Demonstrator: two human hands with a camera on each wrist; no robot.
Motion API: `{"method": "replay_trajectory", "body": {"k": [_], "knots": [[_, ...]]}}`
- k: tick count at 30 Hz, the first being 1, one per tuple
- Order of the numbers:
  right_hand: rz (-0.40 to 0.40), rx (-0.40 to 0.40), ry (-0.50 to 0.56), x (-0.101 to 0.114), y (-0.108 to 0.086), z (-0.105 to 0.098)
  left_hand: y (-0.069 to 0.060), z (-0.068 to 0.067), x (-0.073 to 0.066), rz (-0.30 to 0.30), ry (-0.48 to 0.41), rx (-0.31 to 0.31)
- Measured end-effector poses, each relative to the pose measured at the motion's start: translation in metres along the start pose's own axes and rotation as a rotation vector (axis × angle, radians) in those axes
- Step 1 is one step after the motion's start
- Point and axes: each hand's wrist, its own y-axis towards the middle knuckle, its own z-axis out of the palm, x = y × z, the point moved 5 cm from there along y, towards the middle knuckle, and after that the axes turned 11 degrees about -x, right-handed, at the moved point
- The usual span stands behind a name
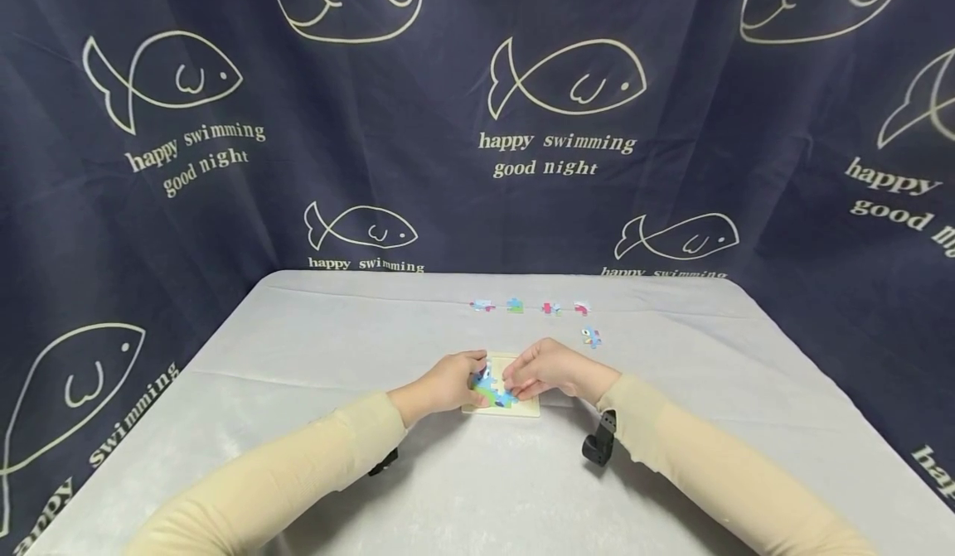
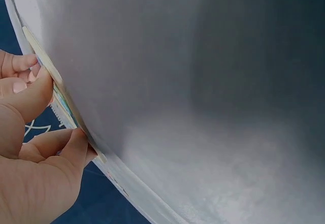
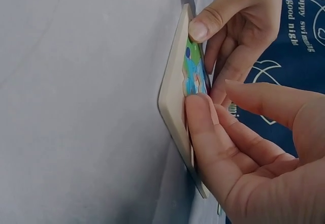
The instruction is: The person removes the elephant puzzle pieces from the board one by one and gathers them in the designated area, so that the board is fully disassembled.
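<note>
A square wooden puzzle board (image 1: 526,408) lies on the table, partly filled with blue and green pieces (image 1: 488,394). On its left side rests my left hand (image 1: 445,384), the thumb on the pieces near the front and the fingers at the far left. My right hand (image 1: 555,368) is over the board's right part, its fingertips pressing on the pieces. In the right wrist view, the right hand's fingers (image 3: 199,113) touch the inner edge of the board (image 3: 175,94), and the left thumb (image 3: 199,30) lies at the board's other end. Whatever is under the right fingertips is hidden.
Behind the board stand several loose pieces in a row, among them a green-blue one (image 1: 515,306) and a red one (image 1: 582,308). Another loose piece (image 1: 591,337) lies nearer, right of the board. A dark fish-print curtain (image 1: 448,125) hangs behind the grey-white tablecloth (image 1: 336,324).
</note>
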Motion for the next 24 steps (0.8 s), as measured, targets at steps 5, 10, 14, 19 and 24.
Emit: {"method": "replay_trajectory", "body": {"k": [5,10,14,19,24], "knots": [[-0.038,-0.028,-0.069,0.0018,-0.0005,0.0013,0.0001,0.0008,0.0002,-0.011,0.001,0.003],[-0.039,-0.068,-0.096,0.0039,-0.0031,0.0048,-0.001,0.0001,0.0,-0.018,-0.004,0.004],[-0.045,-0.1,-0.122,0.0058,-0.0058,0.0074,-0.0013,-0.0003,-0.0002,-0.021,-0.021,0.001],[-0.06,-0.125,-0.174,0.0075,-0.008,0.0081,-0.0012,-0.0006,-0.0004,-0.016,-0.026,-0.002],[-0.068,-0.109,-0.207,0.0072,-0.0078,0.0093,-0.0013,-0.0008,-0.0002,-0.015,-0.03,-0.003]]}}
